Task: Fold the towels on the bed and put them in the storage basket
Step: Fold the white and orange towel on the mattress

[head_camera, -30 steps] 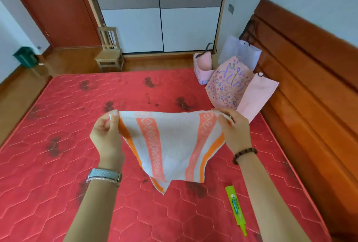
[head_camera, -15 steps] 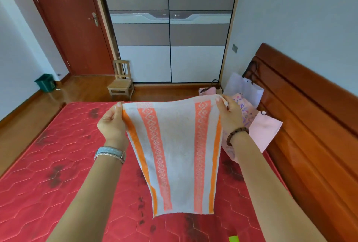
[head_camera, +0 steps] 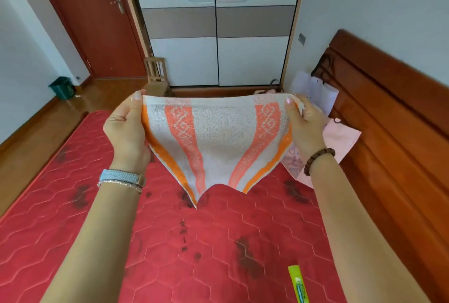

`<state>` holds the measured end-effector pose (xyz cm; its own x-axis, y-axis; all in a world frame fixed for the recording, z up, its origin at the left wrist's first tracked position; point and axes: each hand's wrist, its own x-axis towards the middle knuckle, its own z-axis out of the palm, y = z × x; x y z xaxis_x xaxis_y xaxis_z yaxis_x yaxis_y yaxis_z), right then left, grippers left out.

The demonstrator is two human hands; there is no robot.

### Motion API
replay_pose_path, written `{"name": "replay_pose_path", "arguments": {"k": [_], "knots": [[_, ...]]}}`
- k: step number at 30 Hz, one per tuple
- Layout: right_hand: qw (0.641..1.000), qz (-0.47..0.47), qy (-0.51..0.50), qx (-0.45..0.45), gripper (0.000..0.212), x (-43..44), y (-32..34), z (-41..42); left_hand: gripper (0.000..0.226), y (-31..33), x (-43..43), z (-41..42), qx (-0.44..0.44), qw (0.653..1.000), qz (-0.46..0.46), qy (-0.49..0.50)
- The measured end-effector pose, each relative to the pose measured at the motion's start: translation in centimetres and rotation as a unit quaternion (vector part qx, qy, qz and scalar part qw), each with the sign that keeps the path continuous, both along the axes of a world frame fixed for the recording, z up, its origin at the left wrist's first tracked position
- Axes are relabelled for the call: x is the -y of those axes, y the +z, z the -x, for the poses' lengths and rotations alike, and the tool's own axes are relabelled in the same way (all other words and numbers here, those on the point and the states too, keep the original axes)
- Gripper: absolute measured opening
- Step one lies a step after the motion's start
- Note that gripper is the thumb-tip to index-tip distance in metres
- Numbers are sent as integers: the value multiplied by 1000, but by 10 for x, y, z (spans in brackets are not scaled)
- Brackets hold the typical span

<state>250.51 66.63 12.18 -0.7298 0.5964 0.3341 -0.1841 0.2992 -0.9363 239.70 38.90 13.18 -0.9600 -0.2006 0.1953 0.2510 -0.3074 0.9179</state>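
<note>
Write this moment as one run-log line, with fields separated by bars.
towel: held spread in air above mattress | left hand: pinches top left corner | right hand: pinches top right corner

Looped terry towel [head_camera: 218, 132], matt; quilted red mattress [head_camera: 73, 217], soft sheen; glossy varnished wood headboard [head_camera: 388, 108]; polished wood floor [head_camera: 36, 128]; glossy plastic tube [head_camera: 298, 283]
</note>
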Motion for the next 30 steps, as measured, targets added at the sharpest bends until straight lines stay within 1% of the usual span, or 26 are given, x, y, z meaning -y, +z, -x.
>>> {"name": "replay_pose_path", "arguments": {"k": [2,5,6,9,12,13,16,17,18,19,21,24,27,30], "knots": [[1000,3,8,22,15,5,-29,-14,21,-29,10,-14,24,1000,10,-6],[997,14,-9,80,17,12,-89,-35,30,-88,27,-32,91,995,14,-26],[994,18,-11,106,18,14,-112,-43,30,-110,33,-39,117,992,16,-30],[983,45,8,180,23,25,-180,-66,11,-183,49,-60,203,978,34,-32],[966,52,20,251,29,36,-248,-94,7,-259,64,-87,276,959,52,-32],[961,49,23,272,30,39,-273,-105,10,-284,69,-98,299,951,61,-36],[939,60,28,337,31,50,-342,-138,33,-360,84,-130,357,926,107,-52],[933,66,29,354,31,53,-363,-148,36,-382,87,-142,372,919,118,-57],[927,73,30,367,30,57,-383,-157,35,-406,92,-151,386,911,132,-59],[922,74,30,380,30,59,-400,-165,29,-423,94,-160,399,904,141,-57],[913,65,35,401,30,61,-426,-176,8,-453,97,-172,425,891,153,-45],[903,54,37,424,32,63,-458,-184,26,-491,100,-182,451,876,167,-44],[900,60,38,431,30,66,-482,-185,19,-519,99,-188,457,869,185,-34],[895,62,43,441,23,68,-503,-179,16,-544,96,-186,463,862,208,-12]]}}
